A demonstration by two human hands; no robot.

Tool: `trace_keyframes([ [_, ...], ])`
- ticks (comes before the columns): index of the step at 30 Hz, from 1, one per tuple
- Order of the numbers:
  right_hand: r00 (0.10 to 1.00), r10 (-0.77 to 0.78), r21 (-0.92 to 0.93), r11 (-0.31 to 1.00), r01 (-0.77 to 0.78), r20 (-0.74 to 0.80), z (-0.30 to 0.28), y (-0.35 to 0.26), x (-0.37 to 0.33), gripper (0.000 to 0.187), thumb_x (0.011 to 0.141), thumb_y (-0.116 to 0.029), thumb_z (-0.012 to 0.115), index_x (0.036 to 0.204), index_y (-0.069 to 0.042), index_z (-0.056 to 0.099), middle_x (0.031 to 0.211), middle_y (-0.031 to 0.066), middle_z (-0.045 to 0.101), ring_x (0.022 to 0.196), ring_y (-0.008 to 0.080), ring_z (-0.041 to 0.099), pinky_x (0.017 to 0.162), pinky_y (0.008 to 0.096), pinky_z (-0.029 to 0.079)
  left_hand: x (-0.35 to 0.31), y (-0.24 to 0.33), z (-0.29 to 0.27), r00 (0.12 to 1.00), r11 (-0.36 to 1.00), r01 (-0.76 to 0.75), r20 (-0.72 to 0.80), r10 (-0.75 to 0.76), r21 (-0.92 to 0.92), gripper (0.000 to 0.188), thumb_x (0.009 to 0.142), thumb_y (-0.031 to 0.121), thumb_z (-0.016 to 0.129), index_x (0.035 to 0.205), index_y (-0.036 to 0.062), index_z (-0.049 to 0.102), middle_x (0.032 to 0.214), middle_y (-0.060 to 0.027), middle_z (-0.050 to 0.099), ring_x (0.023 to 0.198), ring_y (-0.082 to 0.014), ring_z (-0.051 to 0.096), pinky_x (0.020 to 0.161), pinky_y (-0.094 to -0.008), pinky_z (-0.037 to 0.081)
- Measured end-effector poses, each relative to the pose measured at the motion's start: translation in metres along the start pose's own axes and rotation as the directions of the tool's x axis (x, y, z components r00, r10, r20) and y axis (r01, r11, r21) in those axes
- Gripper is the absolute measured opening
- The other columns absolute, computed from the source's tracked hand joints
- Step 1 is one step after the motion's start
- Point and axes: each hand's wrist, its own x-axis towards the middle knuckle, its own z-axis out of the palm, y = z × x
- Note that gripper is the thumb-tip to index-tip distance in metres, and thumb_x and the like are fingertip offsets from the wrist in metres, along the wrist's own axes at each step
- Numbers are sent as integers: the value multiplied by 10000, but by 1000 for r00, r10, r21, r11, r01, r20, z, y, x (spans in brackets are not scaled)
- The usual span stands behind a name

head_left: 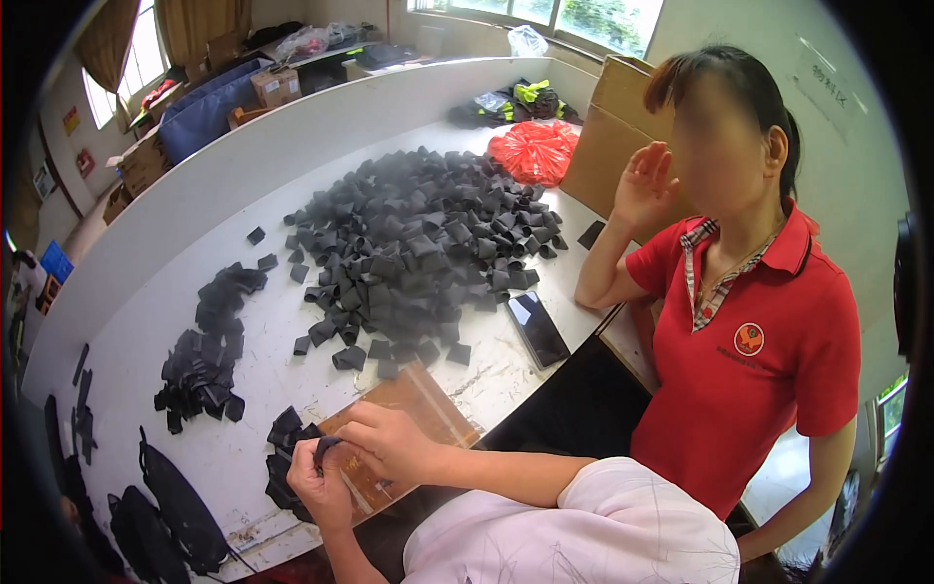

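Observation:
Both of my hands meet over the near edge of the white table. My left hand [319, 484] pinches a small black fabric band [328, 448] that curves up as a loop. At the band's other side, the fingers of my right hand [389, 440] close on it, partly hiding it. Beneath my hands lies an orange-brown board [420, 394] with a clear, shiny cover. A small heap of black bands [285, 433] sits just left of my left hand. Beyond the board spreads a large pile of similar black fabric loops [409, 243].
Another person [749, 321] in a red shirt stands at the right, one hand raised. A dark phone [537, 329] lies by the table edge. Further back are a red plastic bag [535, 153] and a cardboard box [608, 136]. Black pouches [180, 506] lie at left near a second row of bands [206, 360].

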Motion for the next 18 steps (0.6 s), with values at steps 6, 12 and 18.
trace_keyframes([
  [6,999,-22,-34,999,23,29,-11,-5,7,163,707,-79,621,858,-33,578,741,93,515,674,260,549,558,337,450,-4,-5,9,996,1000,-23,-83,24,16,79,817,67,531,810,-4,564,600,-18,525,541,-64,482,491,-217,390],
  [12,996,56,-39,998,-53,71,-17,-12,12,139,723,-10,622,861,-13,621,687,79,546,572,173,536,491,269,417,-10,-4,3,999,999,-32,-38,32,12,78,785,81,577,821,12,580,659,-108,573,561,-179,550,530,-284,425],
  [18,990,91,62,993,-98,107,-14,-17,26,91,699,16,616,779,8,575,665,102,497,538,221,517,492,306,411,-12,-31,0,984,998,49,-172,-41,47,69,770,67,589,824,24,588,718,-82,592,595,-139,557,531,-255,424],
])
